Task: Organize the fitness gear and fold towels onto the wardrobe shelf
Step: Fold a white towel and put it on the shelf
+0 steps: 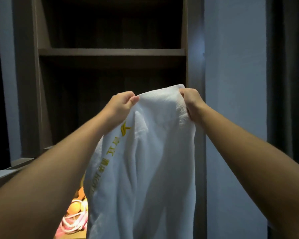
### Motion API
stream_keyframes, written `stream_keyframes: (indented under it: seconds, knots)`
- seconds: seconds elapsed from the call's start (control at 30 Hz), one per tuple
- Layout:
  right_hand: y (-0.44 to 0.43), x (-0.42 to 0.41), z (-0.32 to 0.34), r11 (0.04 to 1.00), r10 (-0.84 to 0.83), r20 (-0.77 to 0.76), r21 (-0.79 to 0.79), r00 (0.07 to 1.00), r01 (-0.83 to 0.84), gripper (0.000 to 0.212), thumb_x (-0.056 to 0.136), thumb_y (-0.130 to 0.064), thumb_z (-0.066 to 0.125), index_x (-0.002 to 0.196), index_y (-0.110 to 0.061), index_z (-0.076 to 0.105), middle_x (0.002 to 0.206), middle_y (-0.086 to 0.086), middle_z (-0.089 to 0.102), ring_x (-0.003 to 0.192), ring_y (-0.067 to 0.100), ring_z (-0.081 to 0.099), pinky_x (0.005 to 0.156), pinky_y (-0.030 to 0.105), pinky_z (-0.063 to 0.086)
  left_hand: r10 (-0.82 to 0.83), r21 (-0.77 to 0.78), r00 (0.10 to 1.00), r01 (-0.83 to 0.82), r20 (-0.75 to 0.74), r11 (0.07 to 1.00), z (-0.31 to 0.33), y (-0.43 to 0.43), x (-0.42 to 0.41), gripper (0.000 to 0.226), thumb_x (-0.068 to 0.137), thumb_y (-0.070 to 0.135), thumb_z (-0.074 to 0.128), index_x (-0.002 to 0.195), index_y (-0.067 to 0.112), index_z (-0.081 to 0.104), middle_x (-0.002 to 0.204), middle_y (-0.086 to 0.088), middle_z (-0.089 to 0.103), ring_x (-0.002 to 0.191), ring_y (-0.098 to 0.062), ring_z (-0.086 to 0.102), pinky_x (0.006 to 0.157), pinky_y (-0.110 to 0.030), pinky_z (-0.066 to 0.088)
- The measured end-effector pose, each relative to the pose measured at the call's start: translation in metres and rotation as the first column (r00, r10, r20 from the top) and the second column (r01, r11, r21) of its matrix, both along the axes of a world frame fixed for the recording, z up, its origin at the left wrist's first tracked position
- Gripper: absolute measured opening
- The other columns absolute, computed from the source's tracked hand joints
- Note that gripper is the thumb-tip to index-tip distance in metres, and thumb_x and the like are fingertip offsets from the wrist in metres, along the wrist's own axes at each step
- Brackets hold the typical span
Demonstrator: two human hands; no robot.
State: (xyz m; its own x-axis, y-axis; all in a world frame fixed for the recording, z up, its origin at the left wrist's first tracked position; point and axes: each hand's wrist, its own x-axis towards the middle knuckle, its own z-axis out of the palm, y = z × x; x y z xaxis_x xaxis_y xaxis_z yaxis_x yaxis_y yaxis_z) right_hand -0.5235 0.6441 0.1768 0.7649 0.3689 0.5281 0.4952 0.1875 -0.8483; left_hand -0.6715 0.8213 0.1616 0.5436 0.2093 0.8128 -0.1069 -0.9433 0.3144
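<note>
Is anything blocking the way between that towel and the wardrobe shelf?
Nothing visible does. The left hand and right hand hold the white towel up before the wardrobe shelf, with open space between; the back is dark.

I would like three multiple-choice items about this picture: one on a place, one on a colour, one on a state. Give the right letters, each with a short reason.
1. Where do the orange round items lie?
A) at the lower left, beside the hanging white terry towel
B) on the upper shelf
C) at the right, by the blue wall

2. What colour is the print on the towel?
A) blue
B) golden yellow
C) black

3. How is the towel held?
A) folded flat on a shelf
B) by one hand only
C) by both hands at its top edge

Answers:
1 A: they show under the left forearm.
2 B: a gold logo and gold letters run down its left side.
3 C: the left hand and the right hand each pinch the top edge.
</note>
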Motion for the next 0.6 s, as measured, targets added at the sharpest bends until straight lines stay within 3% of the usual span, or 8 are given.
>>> stream_keyframes:
  seconds: [0.1,0.2,0.3,0.4,0.5,0.6]
  knots:
    - [-0.021,-0.027,-0.007,0.996,0.082,-0.045,0.03,0.996,-0.081,0.02,0.083,-0.009,0.041,0.078,-0.005,0.059,0.063,0.006,0.049,0.062,0.021,0.048,0.055,0.026,0.038,-0.074,-0.044,0.995,0.07,-0.074,0.997,0.0,-0.017,-0.024,0.03,0.1,0.037,0.049,0.08,0.018,0.06,0.072,-0.004,0.053,0.065,-0.019,0.048,0.06,-0.036,0.041]
    - [-0.044,-0.048,-0.034,0.99,0.137,-0.086,-0.006,0.987,-0.138,0.03,0.089,-0.005,0.04,0.062,-0.01,0.051,0.043,-0.001,0.048,0.044,0.014,0.049,0.041,0.015,0.037,-0.173,-0.152,0.975,0.151,-0.141,0.977,-0.025,-0.037,-0.042,0.026,0.099,0.033,0.051,0.086,0.016,0.065,0.078,-0.008,0.059,0.07,-0.022,0.053,0.065,-0.038,0.045]
    - [-0.062,-0.059,-0.08,0.982,0.145,-0.203,-0.091,0.968,-0.166,0.03,0.09,-0.008,0.043,0.06,-0.014,0.043,0.044,-0.002,0.041,0.048,0.014,0.043,0.046,0.02,0.036,-0.286,-0.281,0.941,0.229,-0.182,0.932,-0.075,-0.051,-0.05,0.026,0.099,0.024,0.053,0.083,0.006,0.063,0.076,-0.01,0.054,0.07,-0.019,0.048,0.065,-0.035,0.04]
    - [-0.072,-0.065,-0.144,0.962,0.084,-0.297,-0.225,0.951,-0.155,0.03,0.089,-0.008,0.044,0.06,-0.014,0.043,0.041,-0.005,0.043,0.038,0.008,0.042,0.042,0.02,0.035,-0.358,-0.368,0.908,0.264,-0.218,0.892,-0.143,-0.059,-0.048,0.021,0.099,0.014,0.052,0.082,0.006,0.06,0.075,-0.009,0.049,0.071,-0.017,0.042,0.062,-0.03,0.034]
    - [-0.076,-0.072,-0.215,0.931,0.02,-0.385,-0.329,0.923,-0.157,0.026,0.089,-0.015,0.047,0.065,-0.013,0.055,0.057,0.0,0.053,0.054,0.014,0.049,0.054,0.025,0.038,-0.378,-0.434,0.873,0.225,-0.309,0.873,-0.212,-0.06,-0.044,0.022,0.097,0.019,0.056,0.076,0.014,0.059,0.072,-0.001,0.05,0.069,-0.011,0.042,0.062,-0.027,0.034]
    - [-0.075,-0.073,-0.275,0.88,-0.072,-0.428,-0.453,0.901,-0.145,0.023,0.092,-0.028,0.047,0.086,-0.017,0.067,0.084,0.003,0.068,0.079,0.021,0.063,0.07,0.032,0.051,-0.386,-0.469,0.845,0.189,-0.37,0.863,-0.27,-0.061,-0.039,0.023,0.095,0.021,0.059,0.072,0.02,0.059,0.069,0.006,0.052,0.066,-0.005,0.042,0.062,-0.024,0.034]
